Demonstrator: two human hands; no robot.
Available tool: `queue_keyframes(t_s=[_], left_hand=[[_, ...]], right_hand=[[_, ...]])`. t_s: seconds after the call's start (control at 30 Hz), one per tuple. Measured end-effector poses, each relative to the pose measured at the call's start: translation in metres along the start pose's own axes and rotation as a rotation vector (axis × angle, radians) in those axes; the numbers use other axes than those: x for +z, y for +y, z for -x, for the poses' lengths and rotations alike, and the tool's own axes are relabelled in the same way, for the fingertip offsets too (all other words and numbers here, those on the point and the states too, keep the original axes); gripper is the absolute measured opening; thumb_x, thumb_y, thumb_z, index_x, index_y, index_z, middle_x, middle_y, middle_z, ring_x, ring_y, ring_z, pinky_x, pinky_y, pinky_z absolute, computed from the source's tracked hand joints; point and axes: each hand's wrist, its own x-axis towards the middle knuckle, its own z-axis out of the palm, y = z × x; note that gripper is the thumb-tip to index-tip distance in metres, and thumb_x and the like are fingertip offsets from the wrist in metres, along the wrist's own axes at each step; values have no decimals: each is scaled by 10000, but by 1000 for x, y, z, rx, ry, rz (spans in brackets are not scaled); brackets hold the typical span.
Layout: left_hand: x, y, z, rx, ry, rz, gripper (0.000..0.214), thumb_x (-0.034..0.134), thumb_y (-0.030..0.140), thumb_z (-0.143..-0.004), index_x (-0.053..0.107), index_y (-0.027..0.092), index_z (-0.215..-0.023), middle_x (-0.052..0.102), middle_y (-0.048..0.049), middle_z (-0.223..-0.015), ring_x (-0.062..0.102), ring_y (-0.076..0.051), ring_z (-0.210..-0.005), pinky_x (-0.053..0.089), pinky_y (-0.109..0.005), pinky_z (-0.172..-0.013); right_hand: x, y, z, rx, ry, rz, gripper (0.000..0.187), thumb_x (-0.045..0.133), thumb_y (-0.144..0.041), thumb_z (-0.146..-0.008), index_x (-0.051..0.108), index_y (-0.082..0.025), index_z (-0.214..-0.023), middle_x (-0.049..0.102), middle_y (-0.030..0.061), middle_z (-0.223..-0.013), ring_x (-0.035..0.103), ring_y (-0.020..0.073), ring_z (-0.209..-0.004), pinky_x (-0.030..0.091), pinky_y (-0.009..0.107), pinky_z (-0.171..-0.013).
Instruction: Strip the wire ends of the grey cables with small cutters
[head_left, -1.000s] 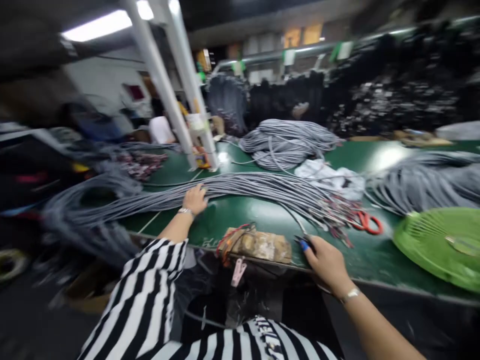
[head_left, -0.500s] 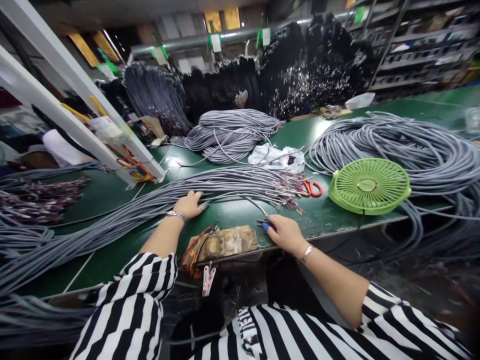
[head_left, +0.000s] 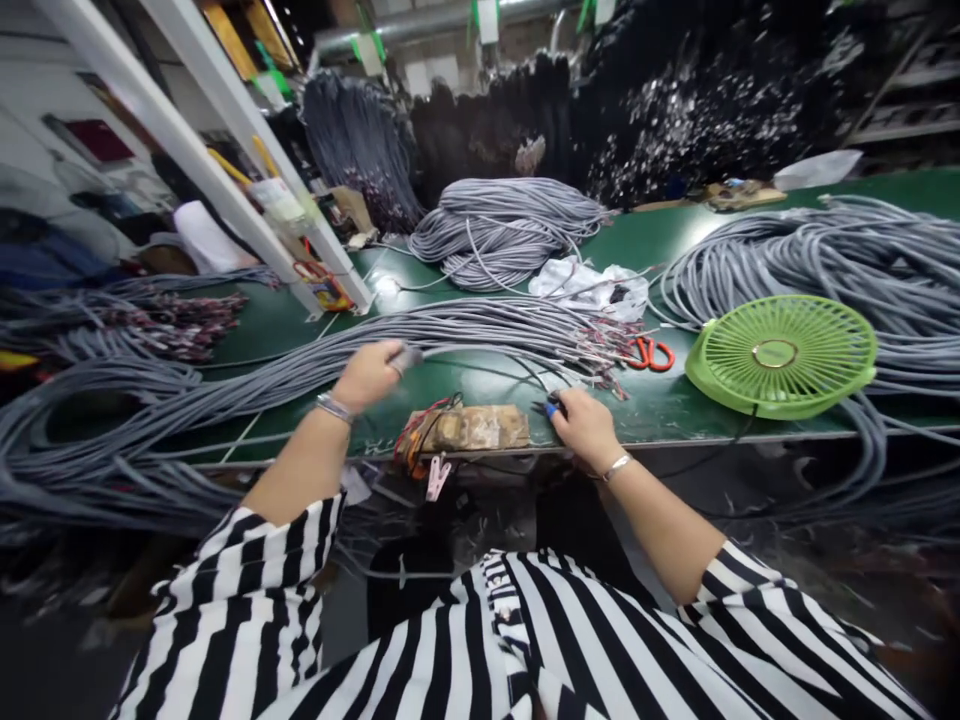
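My left hand [head_left: 369, 372] is closed in a pinch on a grey cable [head_left: 465, 350] that it lifts off the long bundle of grey cables [head_left: 247, 385] lying across the green table [head_left: 660, 405]. The lifted cable runs right toward the bundle's stripped, coloured wire ends [head_left: 600, 352]. My right hand [head_left: 581, 425] rests at the table's front edge, fingers wrapped round a small blue-handled tool [head_left: 550, 407]. Between my hands sits a brown taped block [head_left: 469, 428] with red wires on it.
Red-handled scissors [head_left: 651, 353] lie beside a green fan [head_left: 780, 352] on the right. Large coils of grey cable [head_left: 502, 228] fill the back and right of the table. A white plastic bag [head_left: 592, 287] lies mid-table, white frame posts [head_left: 247, 190] stand left.
My left hand has risen off the bundle with one grey cable pinched in it. My right hand stays at the table edge with the tool. The camera has swung.
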Motion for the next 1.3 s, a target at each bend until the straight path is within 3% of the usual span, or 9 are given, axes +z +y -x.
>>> queue_keyframes(t_s=[0.13,0.3,0.43,0.53,0.7,0.9,1.03,1.13,1.3], left_hand=[[-49,8,30,-76,291,445,399,518,462,-857,623,77,-846,592,3,-679,467,-68,-626,385,-199,-612],[-73,54,98,15,-10,404,283,600,393,-801,641,115,-839,606,0,-691,507,-93,-614,402,-211,-592],[-55,106,151,199,-218,286,202,563,325,-829,650,166,-918,649,-22,-737,563,-121,-634,413,-229,-603],[-25,148,183,309,-205,154,210,478,322,-871,634,189,-919,678,-59,-825,597,-153,-682,405,-248,-566],[19,190,208,640,-467,432,273,563,168,-756,620,239,-1013,670,-32,-1085,637,-147,-917,470,-217,-615],[54,149,248,42,-295,927,292,507,398,-884,619,217,-1085,695,-28,-1043,646,-143,-942,475,-214,-839],[71,117,287,-419,-76,1133,377,511,482,-864,652,148,-965,692,-57,-861,629,-121,-730,490,-211,-668],[77,105,301,-683,-50,1149,389,520,509,-842,624,134,-836,611,-11,-645,522,-71,-484,379,-172,-447],[81,105,293,-545,-146,1017,337,513,410,-862,607,130,-698,566,6,-595,474,-56,-488,386,-168,-491]], right_hand=[[4,2,0,-18,54,17,238,429,-276,-878,589,-147,-999,606,118,-955,520,211,-836,333,295,-700],[11,11,-1,10,179,-10,299,464,-308,-835,578,-112,-1030,561,126,-885,471,236,-798,333,329,-702],[10,13,-4,19,146,-23,360,490,-359,-820,602,-87,-1028,533,134,-835,432,228,-760,318,349,-678],[9,11,-4,38,124,-13,387,526,-363,-798,617,-86,-1053,521,127,-811,413,226,-731,307,364,-660],[17,14,-5,62,198,9,342,605,-314,-734,660,-77,-974,525,133,-755,407,235,-698,294,390,-636],[29,28,-12,66,396,-50,358,672,-229,-650,668,-69,-970,613,215,-837,537,308,-829,334,428,-668],[21,14,22,46,548,-239,309,526,-260,-793,635,-71,-1012,630,221,-906,590,296,-851,400,419,-708],[12,-18,70,-121,310,-471,287,534,-332,-832,634,-143,-1024,656,149,-901,612,239,-802,448,374,-741],[9,-68,121,-310,-398,-942,451,562,-371,-837,474,-210,-1248,655,49,-914,616,160,-754,498,293,-693]])
